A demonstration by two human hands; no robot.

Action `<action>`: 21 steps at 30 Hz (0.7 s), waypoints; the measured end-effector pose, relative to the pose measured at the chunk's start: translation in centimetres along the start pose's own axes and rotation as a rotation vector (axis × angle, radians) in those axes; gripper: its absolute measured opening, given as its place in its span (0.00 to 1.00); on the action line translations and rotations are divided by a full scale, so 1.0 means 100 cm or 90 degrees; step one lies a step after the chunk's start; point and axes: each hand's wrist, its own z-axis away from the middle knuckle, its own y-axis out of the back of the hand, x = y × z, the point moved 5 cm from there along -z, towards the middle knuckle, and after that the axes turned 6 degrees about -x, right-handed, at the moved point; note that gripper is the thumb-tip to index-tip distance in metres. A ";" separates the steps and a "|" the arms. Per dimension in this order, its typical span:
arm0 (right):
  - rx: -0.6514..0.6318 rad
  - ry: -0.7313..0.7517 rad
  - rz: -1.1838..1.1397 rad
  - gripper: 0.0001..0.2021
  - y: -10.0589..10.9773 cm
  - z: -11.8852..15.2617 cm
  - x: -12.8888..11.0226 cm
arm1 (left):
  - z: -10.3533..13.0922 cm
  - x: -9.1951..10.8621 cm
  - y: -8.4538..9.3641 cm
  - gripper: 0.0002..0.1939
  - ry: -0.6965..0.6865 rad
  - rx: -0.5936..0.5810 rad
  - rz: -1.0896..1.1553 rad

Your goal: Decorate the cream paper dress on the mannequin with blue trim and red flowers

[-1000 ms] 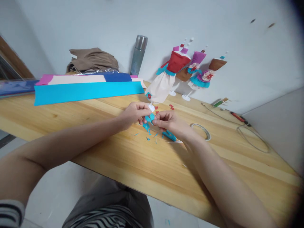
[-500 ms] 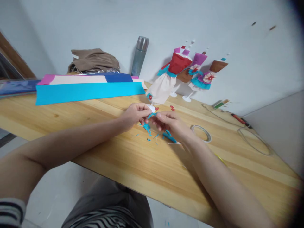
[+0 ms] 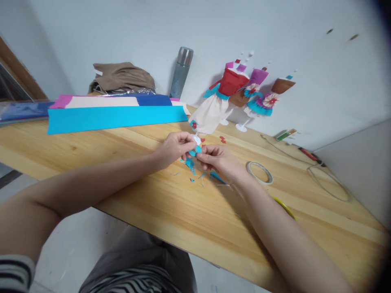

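Table (image 3: 152, 199), lt wood, spans most of view. Turq. strip (image 3: 116, 119) lies lengthwise at far L side; brown cloth (image 3: 122, 77) heaped behind it. Dress form w/ red top + cream skirt (image 3: 214, 112) stands nr wall, beyond hands; 2 smaller forms, purple top (image 3: 259, 76) & brown top (image 3: 283, 85), behind and to R of it. Flask (image 3: 181, 74), gray w/ metal cap, upright-ish in view, betw. cloth & forms.

L hand (image 3: 174, 148) & R hand (image 3: 219, 160) close tog. over table, palms inward. Tape roll (image 3: 270, 178) flat, R of R hand; yellow curved item (image 3: 284, 207) partly hidden by R forearm.

Turq. piece (image 3: 195, 151), small, sits in the narrow space betw. both hands' fingertips, just in front of white base (image 3: 197, 139). L thumb + fingers pinched on its L side; R thumb + forefinger closed on its R edge. Exact outline unclear, part covered by fingers.

Turq. scraps (image 3: 190, 164) on table just below hands in view; red scraps (image 3: 222, 139) beyond R hand, nr cream skirt.
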 end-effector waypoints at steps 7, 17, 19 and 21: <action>0.020 0.046 0.070 0.19 0.006 -0.002 0.000 | 0.002 -0.002 -0.002 0.09 0.086 -0.031 0.107; 0.028 0.041 0.100 0.19 0.013 -0.002 0.000 | -0.002 -0.016 0.002 0.12 0.157 -0.002 0.202; 0.032 0.045 0.100 0.19 0.015 -0.003 -0.001 | -0.002 -0.017 0.003 0.08 0.171 0.003 0.185; 0.038 0.055 0.112 0.20 0.019 -0.004 -0.002 | -0.002 -0.019 0.004 0.03 0.198 0.016 0.160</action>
